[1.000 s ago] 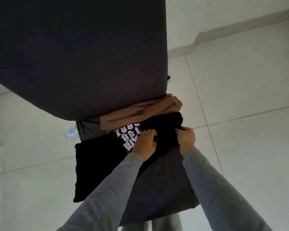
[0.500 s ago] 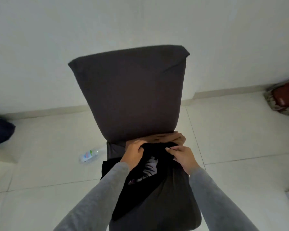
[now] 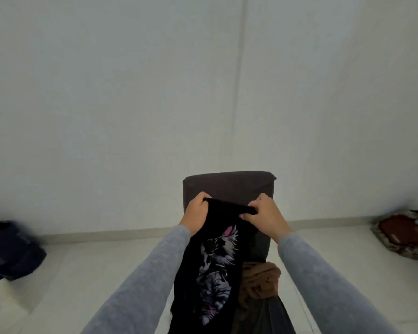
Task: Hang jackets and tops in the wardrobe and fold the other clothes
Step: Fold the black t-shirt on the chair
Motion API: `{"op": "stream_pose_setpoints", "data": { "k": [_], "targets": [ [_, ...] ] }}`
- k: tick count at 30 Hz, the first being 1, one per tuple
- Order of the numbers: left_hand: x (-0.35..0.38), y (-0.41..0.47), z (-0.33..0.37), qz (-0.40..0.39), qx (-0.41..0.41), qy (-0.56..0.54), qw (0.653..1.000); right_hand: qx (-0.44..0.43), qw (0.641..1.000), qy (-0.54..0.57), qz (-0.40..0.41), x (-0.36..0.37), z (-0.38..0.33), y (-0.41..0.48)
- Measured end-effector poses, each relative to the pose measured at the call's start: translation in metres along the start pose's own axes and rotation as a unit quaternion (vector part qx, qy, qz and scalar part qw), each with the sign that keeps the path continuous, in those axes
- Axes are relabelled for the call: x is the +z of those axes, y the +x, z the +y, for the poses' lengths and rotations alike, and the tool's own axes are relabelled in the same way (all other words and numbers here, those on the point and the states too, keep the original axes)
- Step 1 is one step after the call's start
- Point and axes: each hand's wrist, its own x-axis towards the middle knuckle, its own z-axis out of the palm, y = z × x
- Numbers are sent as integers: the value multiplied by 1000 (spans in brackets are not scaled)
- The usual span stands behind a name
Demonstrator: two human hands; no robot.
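Black printed T-shirt (image 3: 215,261) lifted before dark chair (image 3: 229,186); left hand (image 3: 195,214) and right hand (image 3: 267,214) each grip bunched top edge. Soft, light, limp; likely best held at shoulders.

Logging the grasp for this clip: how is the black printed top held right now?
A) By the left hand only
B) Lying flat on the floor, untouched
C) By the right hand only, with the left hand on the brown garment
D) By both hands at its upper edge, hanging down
D: the left hand and right hand each grip the upper edge of the black printed top, which hangs down in front of the chair.
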Motion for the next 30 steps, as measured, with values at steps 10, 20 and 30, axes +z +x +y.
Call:
{"op": "stream_pose_setpoints", "data": {
  "k": [10, 20, 30],
  "targets": [
    [-36, -35, 92, -170, 34, 0, 985, -59, 989, 76, 109, -85, -86, -18],
    [-21, -12, 136, -21, 134, 142, 981, -49, 983, 95, 147, -134, -84, -31],
    [16, -22, 181, -246, 140, -14, 959, -65, 972, 97, 202, -168, -83, -28]
  ]
}}
